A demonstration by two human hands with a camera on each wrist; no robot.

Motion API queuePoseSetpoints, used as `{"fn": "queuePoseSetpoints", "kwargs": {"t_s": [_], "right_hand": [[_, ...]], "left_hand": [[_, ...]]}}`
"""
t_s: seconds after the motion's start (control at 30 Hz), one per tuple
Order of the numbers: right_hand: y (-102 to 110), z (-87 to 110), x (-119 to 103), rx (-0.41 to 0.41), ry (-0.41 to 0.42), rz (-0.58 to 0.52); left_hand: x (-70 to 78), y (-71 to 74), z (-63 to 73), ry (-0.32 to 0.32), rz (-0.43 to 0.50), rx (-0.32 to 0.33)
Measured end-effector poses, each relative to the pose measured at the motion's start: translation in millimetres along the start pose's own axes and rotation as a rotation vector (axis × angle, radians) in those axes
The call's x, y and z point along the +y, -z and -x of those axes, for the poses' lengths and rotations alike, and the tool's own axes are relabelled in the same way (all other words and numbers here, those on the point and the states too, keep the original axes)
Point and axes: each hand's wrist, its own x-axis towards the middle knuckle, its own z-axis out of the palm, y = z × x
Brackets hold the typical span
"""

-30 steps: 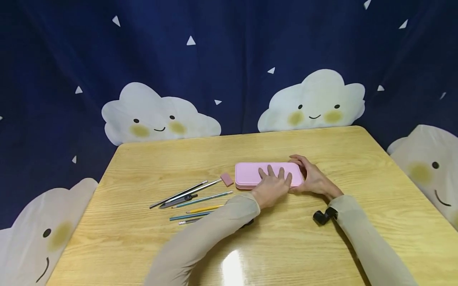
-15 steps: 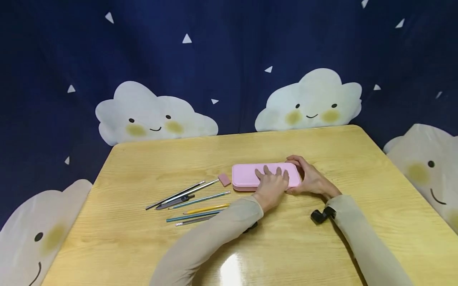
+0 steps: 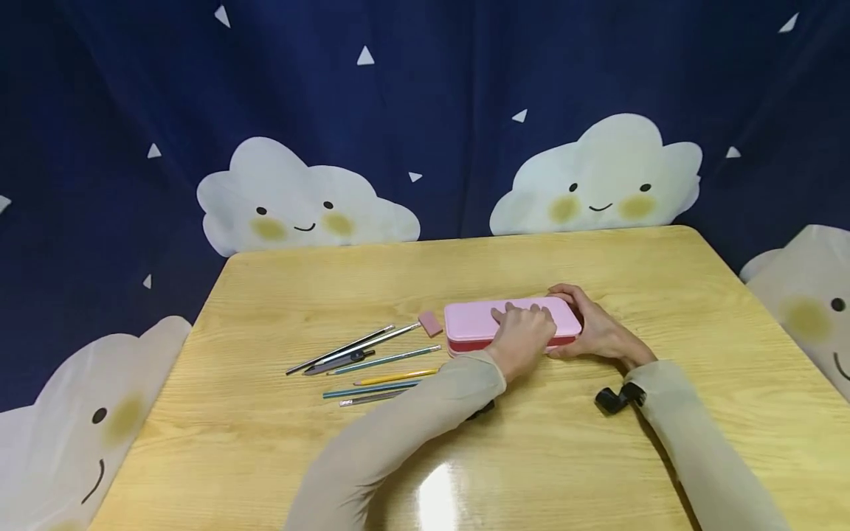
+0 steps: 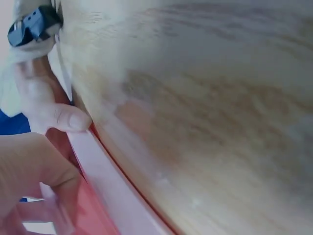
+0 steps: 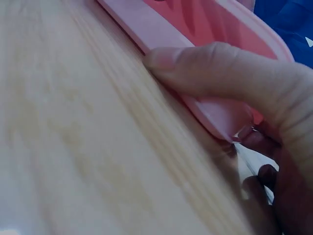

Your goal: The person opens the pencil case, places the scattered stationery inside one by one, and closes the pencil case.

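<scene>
A pink pencil case [image 3: 468, 318] lies on the wooden table, its lid raised a little along the front so that a red inside shows. My left hand [image 3: 522, 338] holds the lid from above, fingers bent over its top; its thumb is hidden in the head view. In the left wrist view, the left hand's curled fingers [image 4: 29, 171] are at the lid beside the red inside. My right hand [image 3: 600, 330] grips the case's right end, and in the right wrist view its thumb [image 5: 210, 71] presses the base's front wall.
Left of the case lie a pink eraser [image 3: 430, 324], a drawing compass [image 3: 340, 361], a yellow pencil [image 3: 397, 377] and several other pencils [image 3: 385, 359]. The left sleeve [image 3: 405, 435] covers some pencil ends. A dark blue cloud-print curtain [image 3: 458, 110] hangs behind the table [image 3: 319, 287].
The case's lid has lifted along its front edge, showing the red inside. My left hand's fingers, spread flat on the lid before, are now bent. The right hand keeps its hold.
</scene>
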Motion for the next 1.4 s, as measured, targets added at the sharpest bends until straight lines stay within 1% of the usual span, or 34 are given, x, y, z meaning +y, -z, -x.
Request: {"fn": "queuePoseSetpoints", "kwargs": {"t_s": [0.07,0.2,0.23,0.33,0.43,0.53,0.6,0.7,0.77,0.8,0.97,1.0,1.13,1.27,1.33,1.4], "right_hand": [[1,-0.2,2,-0.015,-0.005,-0.031],[0,1.1,4,-0.042,0.009,-0.069],[0,2.0,5,-0.046,0.016,-0.066],[0,5.6,4,-0.06,0.002,-0.065],[0,9.2,2,-0.056,-0.028,-0.064],[-1,14.2,1,-0.056,-0.059,-0.053],[-1,18.1,1,-0.064,-0.059,-0.052],[-2,22.7,1,-0.063,-0.028,-0.054],[-3,24.9,0,-0.056,0.0,-0.055],[-4,25.9,0,-0.053,0.009,-0.053],[-12,35.1,-5,-0.043,0.036,-0.041],[-14,38.4,-6,-0.043,0.034,-0.036],[-21,50.3,-12,-0.04,0.064,-0.037],[-23,51.9,-14,-0.038,0.117,-0.053],[-23,50.3,-14,-0.034,0.113,-0.057],[-21,48.9,-13,-0.032,0.089,-0.059]], "left_hand": [[-0.3,0.5,0.8,-0.015,-0.006,-0.023],[-2.2,-3.5,10.1,-0.077,-0.063,0.002],[-3.3,-4.1,13.3,-0.096,-0.068,0.004],[-8.1,-4.6,23.2,-0.15,-0.053,0.015],[-15.0,-2.1,30.8,-0.178,0.017,0.015],[-21.6,0.0,36.9,-0.209,0.115,0.0],[-24.9,0.7,40.0,-0.231,0.171,-0.012],[-28.4,1.9,42.1,-0.255,0.219,-0.012],[-30.3,3.7,42.5,-0.257,0.238,-0.017],[-31.0,5.1,42.7,-0.249,0.256,-0.03],[-32.7,12.7,48.2,-0.181,0.348,-0.141],[-32.4,13.2,50.3,-0.173,0.357,-0.152],[-30.1,12.6,58.6,-0.159,0.36,-0.168],[-29.5,12.1,61.2,-0.136,0.355,-0.198],[-31.1,11.7,60.0,-0.136,0.356,-0.201],[-34.2,11.8,58.1,-0.145,0.361,-0.189]]}}
